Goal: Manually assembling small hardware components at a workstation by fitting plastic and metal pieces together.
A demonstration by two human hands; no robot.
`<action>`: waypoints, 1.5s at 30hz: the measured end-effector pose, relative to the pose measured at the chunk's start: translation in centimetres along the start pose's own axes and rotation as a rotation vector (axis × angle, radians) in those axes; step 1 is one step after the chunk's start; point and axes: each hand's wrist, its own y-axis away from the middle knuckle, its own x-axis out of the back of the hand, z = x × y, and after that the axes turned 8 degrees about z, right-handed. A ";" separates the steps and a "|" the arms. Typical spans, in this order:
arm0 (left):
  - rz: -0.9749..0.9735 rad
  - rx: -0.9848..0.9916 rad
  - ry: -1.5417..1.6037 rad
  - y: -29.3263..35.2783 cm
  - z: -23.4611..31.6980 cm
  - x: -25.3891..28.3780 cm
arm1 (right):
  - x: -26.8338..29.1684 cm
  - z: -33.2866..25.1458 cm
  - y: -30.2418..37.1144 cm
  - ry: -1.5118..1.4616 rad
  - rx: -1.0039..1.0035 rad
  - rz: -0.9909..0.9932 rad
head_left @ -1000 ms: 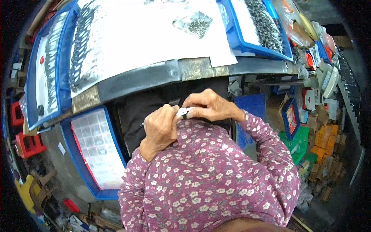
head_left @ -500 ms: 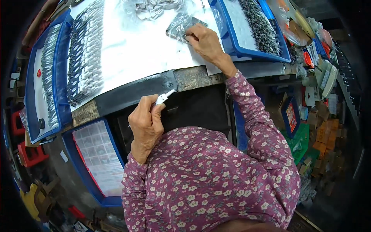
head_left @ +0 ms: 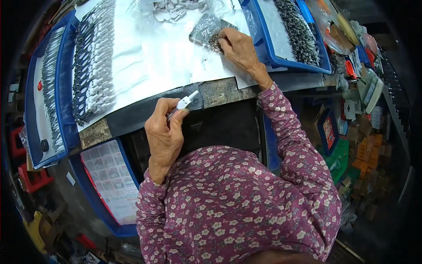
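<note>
Between the thumb and fingers of my left hand (head_left: 165, 132) is a small white plastic piece (head_left: 185, 102) with a narrow tip. The hand is at the near table edge, the tip pointing up and right. My right hand (head_left: 242, 52) reaches across the white sheet (head_left: 154, 66), its fingers closed together at a pile of tiny metal parts (head_left: 215, 42). That pile lies at the corner of a flat dark tray (head_left: 200, 33) with clear plastic over it. Whether the fingertips hold one of the parts is hidden.
Rows of white and dark pieces (head_left: 99, 75) stand at left, beside a blue tray (head_left: 66, 127) of thin parts. At right, another blue tray (head_left: 281, 64) holds many dark-tipped pieces. Loose white pieces (head_left: 176, 9) lie at the far side. A blue bin (head_left: 79, 169) sits below the table.
The white piece has tilted more upright in my left hand. My right hand has shifted slightly right and nearer, uncovering more of the metal parts.
</note>
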 end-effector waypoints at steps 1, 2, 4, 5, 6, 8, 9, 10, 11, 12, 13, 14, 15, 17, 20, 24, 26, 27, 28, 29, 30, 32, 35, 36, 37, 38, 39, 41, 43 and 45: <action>-0.015 0.020 0.003 -0.2 0.2 0.0 | 0.1 0.0 0.0 -0.031 -0.042 -0.009; -0.018 0.019 0.002 -0.5 0.3 -0.1 | 0.2 0.1 0.1 -0.031 -0.044 -0.007; -0.051 0.044 0.024 -0.9 0.6 -0.3 | 0.3 0.2 0.2 -0.085 -0.037 0.012; -0.053 0.044 0.022 -1.0 0.6 -0.6 | 0.4 0.2 0.2 -0.086 -0.040 0.013; -0.044 0.066 0.081 -1.1 0.4 -0.8 | 0.5 0.2 0.2 -0.095 -0.064 0.003; -0.038 0.087 0.137 -1.4 0.5 -1.2 | 0.6 0.1 0.2 -0.106 -0.092 -0.006; -0.054 0.126 0.184 -1.7 0.9 -1.2 | 0.7 0.0 0.2 -0.115 -0.106 -0.021; -0.069 0.165 0.232 -2.0 1.1 -1.3 | 0.8 0.0 0.1 -0.125 -0.119 -0.035; -0.071 0.165 0.230 -2.2 1.3 -1.3 | 0.8 0.0 0.1 -0.126 -0.122 -0.034; -0.105 0.253 0.291 -2.5 1.4 -1.3 | 0.9 0.0 0.1 -0.149 -0.150 -0.057; -0.138 0.340 0.351 -2.7 1.5 -1.3 | 0.9 0.0 0.0 -0.172 -0.178 -0.079; -0.141 0.339 0.351 -2.8 1.6 -1.3 | 0.9 0.2 0.1 -0.171 -0.180 -0.077; -0.188 0.380 0.387 -2.9 1.6 -1.4 | 0.8 0.6 0.2 -0.216 -0.169 -0.043; -0.235 0.422 0.421 -3.1 1.4 -1.5 | 0.7 1.0 0.3 -0.262 -0.157 -0.008; -0.242 0.397 0.482 -3.3 1.1 -1.8 | 0.7 1.0 0.2 -0.279 -0.180 -0.016; -0.254 0.430 0.540 -3.5 1.0 -2.1 | 0.8 0.7 0.1 -0.329 -0.199 -0.039; -0.256 0.441 0.578 -3.5 1.0 -2.2 | 0.8 0.6 0.0 -0.345 -0.203 -0.040; -0.257 0.455 0.586 -3.6 1.1 -2.2 | 0.7 0.7 0.1 -0.335 -0.197 -0.042; -0.257 0.469 0.593 -3.6 1.2 -2.3 | 0.7 0.8 0.1 -0.324 -0.192 -0.044; -0.257 0.470 0.594 -3.7 1.2 -2.3 | 0.8 0.7 0.0 -0.324 -0.192 -0.044; -0.250 0.469 0.600 -3.7 1.1 -2.4 | 0.9 0.7 0.0 -0.339 -0.204 -0.055; -0.242 0.470 0.606 -3.8 1.1 -2.5 | 0.9 0.6 -0.1 -0.354 -0.216 -0.066; -0.241 0.490 0.618 -4.0 1.0 -2.8 | 0.8 0.5 -0.1 -0.378 -0.247 -0.066; -0.245 0.499 0.638 -4.1 1.0 -2.9 | 0.8 0.5 -0.1 -0.470 -0.290 -0.058; -0.249 0.507 0.657 -4.2 1.0 -3.0 | 0.8 0.4 0.0 -0.561 -0.332 -0.051; -0.249 0.508 0.657 -4.3 0.9 -3.1 | 0.9 0.4 0.0 -0.561 -0.333 -0.051; -0.243 0.512 0.649 -4.4 0.9 -3.3 | 1.0 0.3 0.1 -0.612 -0.344 -0.038; -0.232 0.519 0.640 -4.5 0.9 -3.4 | 1.3 -0.2 0.1 -0.666 -0.354 -0.029; -0.210 0.538 0.647 -4.7 0.8 -3.6 | 2.1 -1.1 -0.1 -0.743 -0.430 -0.026; -0.203 0.537 0.657 -4.8 0.6 -3.8 | 2.3 -1.8 0.2 -0.794 -0.429 -0.011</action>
